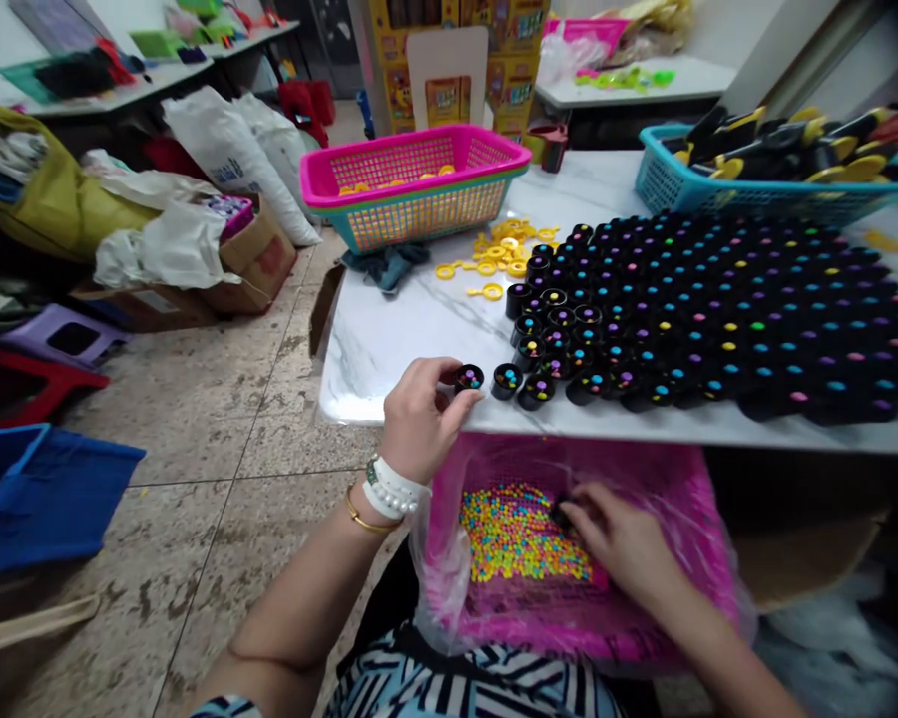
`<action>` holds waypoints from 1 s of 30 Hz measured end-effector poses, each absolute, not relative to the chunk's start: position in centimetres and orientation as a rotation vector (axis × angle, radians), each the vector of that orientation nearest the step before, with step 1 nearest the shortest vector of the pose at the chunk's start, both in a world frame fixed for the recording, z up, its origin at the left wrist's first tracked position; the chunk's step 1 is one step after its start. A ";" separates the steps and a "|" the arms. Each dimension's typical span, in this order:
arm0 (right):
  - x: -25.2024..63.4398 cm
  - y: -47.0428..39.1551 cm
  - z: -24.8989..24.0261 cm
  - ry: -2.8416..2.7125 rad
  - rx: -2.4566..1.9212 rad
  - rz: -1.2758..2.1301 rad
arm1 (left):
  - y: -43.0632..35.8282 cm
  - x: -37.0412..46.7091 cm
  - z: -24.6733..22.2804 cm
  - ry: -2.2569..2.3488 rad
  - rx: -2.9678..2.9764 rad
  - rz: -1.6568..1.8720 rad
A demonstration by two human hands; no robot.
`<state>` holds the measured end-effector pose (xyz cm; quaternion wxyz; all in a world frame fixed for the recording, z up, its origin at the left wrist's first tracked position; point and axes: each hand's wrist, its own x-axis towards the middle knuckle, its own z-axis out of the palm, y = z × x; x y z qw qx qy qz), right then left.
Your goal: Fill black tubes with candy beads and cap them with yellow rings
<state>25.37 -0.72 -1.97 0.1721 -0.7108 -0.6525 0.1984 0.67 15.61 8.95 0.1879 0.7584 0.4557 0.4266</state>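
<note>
My left hand (425, 411) pinches a small black cup (469, 378) with coloured beads inside, at the table's front edge. Just right of it stands another black cup (507, 380), beside a large block of black cups (718, 309) with coloured dots in them. Below the table edge, my right hand (615, 534) holds a small dark cup (561, 512) over a pink basket (707, 558) lined with clear plastic. Many small coloured beads (520, 534) lie in that basket.
On the white table (389, 349) are yellow ring pieces (505, 249), a dark cloth (389, 267), stacked pink and teal baskets (419, 189) and a blue basket (763, 199) of black and yellow parts. A blue bin (52, 499) stands on the floor at left.
</note>
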 end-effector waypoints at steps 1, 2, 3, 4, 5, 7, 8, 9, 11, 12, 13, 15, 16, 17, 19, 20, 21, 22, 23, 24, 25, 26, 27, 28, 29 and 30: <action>24.5 -1.0 -2.2 -1.924 -2.002 0.574 | 16.1 0.9 8.9 1.294 2.139 1.184; 23.8 -1.4 -2.6 -2.001 -2.000 0.542 | 16.7 1.1 8.9 1.309 2.146 1.162; 23.3 -1.8 -2.9 -2.082 -1.989 0.490 | 17.2 1.2 8.9 1.324 2.155 1.132; 23.0 -2.2 -3.2 -2.157 -1.972 0.428 | 17.8 1.4 8.9 1.341 2.165 1.099; 22.8 -2.5 -3.4 -2.223 -1.948 0.370 | 18.3 1.6 8.9 1.354 2.177 1.070; 22.4 -2.8 -3.5 -2.342 -1.887 0.295 | 19.1 2.0 9.0 1.334 2.203 1.022; 22.2 -2.8 -3.3 -2.397 -1.868 0.275 | 19.3 2.2 9.1 1.301 2.215 1.008; 21.9 -2.6 -3.1 -2.450 -1.855 0.266 | 19.4 2.4 9.1 1.261 2.228 1.003; 21.4 -2.0 -2.6 -2.555 -1.837 0.282 | 19.3 2.7 9.0 1.197 2.250 1.018; 21.1 -1.7 -2.4 -2.604 -1.828 0.307 | 19.1 2.7 9.0 1.174 2.250 1.033; 20.8 -1.3 -2.2 -2.641 -1.829 0.330 | 18.8 2.7 8.8 1.148 2.245 1.045; 20.3 -0.8 -1.9 -2.670 -1.868 0.350 | 18.1 2.5 8.5 1.059 2.247 1.042; 19.9 -0.6 -1.9 -2.681 -1.883 0.358 | 17.9 2.4 8.4 1.005 2.264 1.033; 19.5 -0.5 -1.9 -2.697 -1.880 0.372 | 17.7 2.3 8.2 0.958 2.293 1.027; 18.6 -0.5 -2.0 -2.750 -1.813 0.438 | 17.8 2.4 7.8 0.916 2.360 1.027; 18.1 -0.5 -2.1 -2.773 -1.761 0.492 | 17.9 2.6 7.6 0.918 2.383 1.032; 17.8 -0.5 -2.2 -2.773 -1.719 0.555 | 18.1 2.7 7.5 0.925 2.393 1.038; 17.6 -0.5 -2.3 -2.742 -1.695 0.628 | 18.2 2.8 7.4 0.935 2.390 1.049; 17.7 -0.5 -2.3 -2.677 -1.680 0.714 | 18.1 2.8 7.3 0.945 2.375 1.068; 17.9 -0.5 -2.3 -2.578 -1.661 0.809 | 17.9 2.7 7.4 0.958 2.345 1.103; 18.4 -0.6 -2.3 -2.447 -1.633 0.914 | 17.3 2.4 7.4 0.978 2.301 1.150; 19.1 -0.7 -2.2 -2.294 -1.593 1.025 | 16.4 2.0 7.5 1.001 2.246 1.206; 19.8 -0.9 -2.0 -2.130 -1.544 1.131 | 15.3 1.6 7.5 1.020 2.186 1.262; 20.5 -1.2 -1.7 -1.966 -1.492 1.221 | 14.0 1.1 7.4 1.030 2.130 1.302; 21.0 -1.4 -1.4 -1.812 -1.446 1.289 | 12.5 0.7 7.2 1.015 2.092 1.318; 21.4 -1.7 -1.1 -1.677 -1.405 1.334 | 11.0 0.3 6.9 0.971 2.080 1.292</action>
